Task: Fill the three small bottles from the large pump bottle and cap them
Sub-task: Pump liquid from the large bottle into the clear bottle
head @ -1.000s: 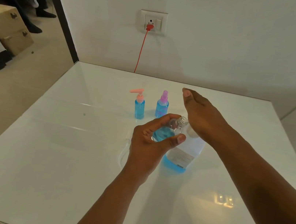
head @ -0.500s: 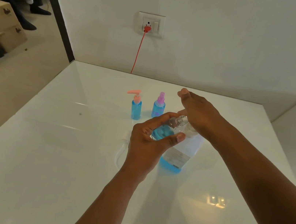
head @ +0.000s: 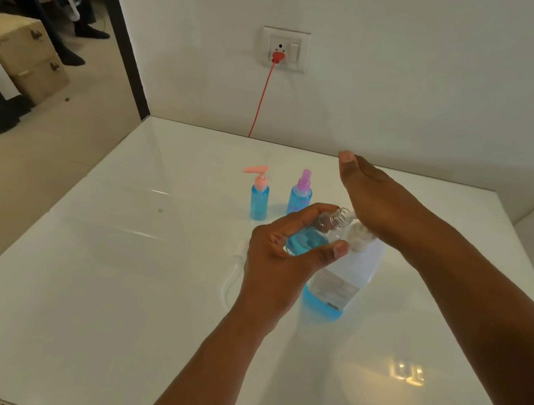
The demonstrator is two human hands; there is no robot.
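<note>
An uncapped small bottle (head: 314, 235) is gripped, tilted, by the left hand (head: 280, 256). The large pump bottle (head: 343, 272) is pressed under the flat, straight-fingered right hand (head: 376, 201).

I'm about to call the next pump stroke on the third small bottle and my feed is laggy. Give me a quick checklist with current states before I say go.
1. Left hand grip on the open small bottle: ok, fingers and thumb curl round it.
2. Its uncapped threaded neck points at the pump spout: ok, tilted toward it; exact alignment cannot tell.
3. Right hand on the pump head of the large pump bottle: ok, flat palm over it, fingers straight.
4. Room left in the small bottle: ok, blue liquid fills only the lower part.
5. Pink-pump bottle and purple-spray bottle: ok, filled, capped, upright behind.
6. Third cap on the table: cannot tell.
</note>
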